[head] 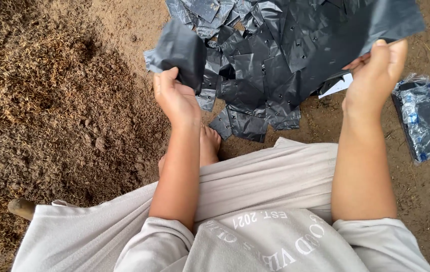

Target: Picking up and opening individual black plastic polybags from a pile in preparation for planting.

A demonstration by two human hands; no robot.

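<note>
Two hands up: left hand [174,95] pinches one black plastic bag [179,50] at 11 o'clock, right hand [376,75] grips another bag [376,20] at 1. Loose bag pile [255,85] fills 12; soil heap [49,100] crowds 9, bare dirt ground [416,191] open toward 3 beside wrapped blue-black packet [420,118]. Each bag sits just above its hand.
</note>
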